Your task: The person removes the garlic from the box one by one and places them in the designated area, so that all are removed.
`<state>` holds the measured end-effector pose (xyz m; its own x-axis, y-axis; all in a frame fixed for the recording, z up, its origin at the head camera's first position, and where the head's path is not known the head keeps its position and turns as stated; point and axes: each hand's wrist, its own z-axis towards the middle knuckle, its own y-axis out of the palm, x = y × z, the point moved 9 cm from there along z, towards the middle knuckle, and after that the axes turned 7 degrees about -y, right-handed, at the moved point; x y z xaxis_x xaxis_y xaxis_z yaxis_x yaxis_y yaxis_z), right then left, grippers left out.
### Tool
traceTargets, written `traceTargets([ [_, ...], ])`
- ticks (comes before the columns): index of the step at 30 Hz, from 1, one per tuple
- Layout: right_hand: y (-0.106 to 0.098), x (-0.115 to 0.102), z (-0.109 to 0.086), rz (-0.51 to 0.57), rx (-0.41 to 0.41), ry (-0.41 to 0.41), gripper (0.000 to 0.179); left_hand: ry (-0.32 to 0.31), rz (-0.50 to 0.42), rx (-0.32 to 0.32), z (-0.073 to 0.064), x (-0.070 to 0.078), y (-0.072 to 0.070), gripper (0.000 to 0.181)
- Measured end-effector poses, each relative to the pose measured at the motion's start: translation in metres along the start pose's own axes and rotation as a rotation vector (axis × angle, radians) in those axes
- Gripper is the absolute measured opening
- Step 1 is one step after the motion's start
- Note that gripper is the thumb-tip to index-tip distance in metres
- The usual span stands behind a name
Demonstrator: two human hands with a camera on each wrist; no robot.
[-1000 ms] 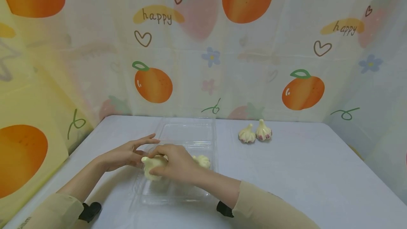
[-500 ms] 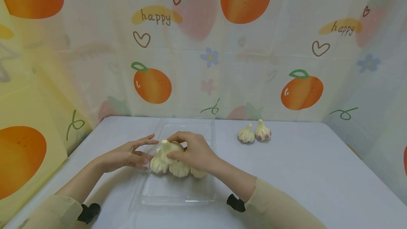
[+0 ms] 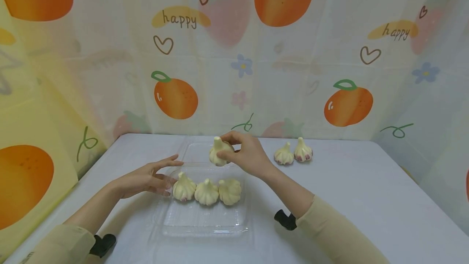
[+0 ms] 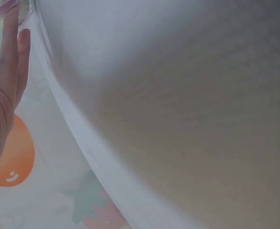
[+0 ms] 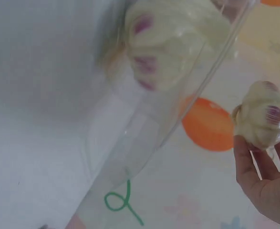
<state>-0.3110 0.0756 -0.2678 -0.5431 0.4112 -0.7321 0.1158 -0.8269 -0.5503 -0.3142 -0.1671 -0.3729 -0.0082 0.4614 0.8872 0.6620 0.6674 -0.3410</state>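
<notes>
Inside the clear plastic clamshell (image 3: 205, 217), a blurred garlic bulb (image 5: 166, 43), cropped by the right wrist view's top edge.

- A pale beige left sleeve (image 3: 60, 241) is filling the head view's lower left corner, bearing small dark markings (image 3: 28, 257).
- A matching right sleeve (image 3: 340, 231) is spreading across the lower right.
- A rounded black piece (image 3: 103, 245) is jutting out beside the left cuff; another black piece (image 3: 285, 220) is showing by the right cuff.

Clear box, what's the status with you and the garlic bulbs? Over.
Right hand: holding one garlic bulb. Left hand: at the left edge of the clear box. Three bulbs sit inside, in a row. No obstruction visible.
</notes>
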Motion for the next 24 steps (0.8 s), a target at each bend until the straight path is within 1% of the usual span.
traceTargets([
  [6,-0.028,0.017,-0.002,-0.04,0.054,0.072,0.037,-0.002,-0.007,-0.002,-0.001,0.0,0.0,0.083],
  [11,-0.053,0.029,-0.003,-0.061,0.106,0.074,0.039,-0.002,-0.023,-0.01,0.0,0.0,0.0,0.078],
  [13,-0.062,0.035,-0.005,-0.049,0.129,0.089,0.04,-0.001,-0.032,-0.013,0.001,0.0,0.0,0.076],
  [17,-0.079,0.052,-0.009,-0.012,0.17,0.162,0.042,-0.001,-0.043,-0.016,0.001,0.0,0.001,0.075],
  [19,-0.087,0.061,-0.012,-0.012,0.186,0.198,0.043,-0.003,-0.046,-0.019,0.001,-0.001,0.001,0.075],
  [24,-0.106,0.078,-0.017,-0.079,0.22,0.234,0.044,-0.004,-0.05,-0.022,0.001,-0.002,0.001,0.076],
])
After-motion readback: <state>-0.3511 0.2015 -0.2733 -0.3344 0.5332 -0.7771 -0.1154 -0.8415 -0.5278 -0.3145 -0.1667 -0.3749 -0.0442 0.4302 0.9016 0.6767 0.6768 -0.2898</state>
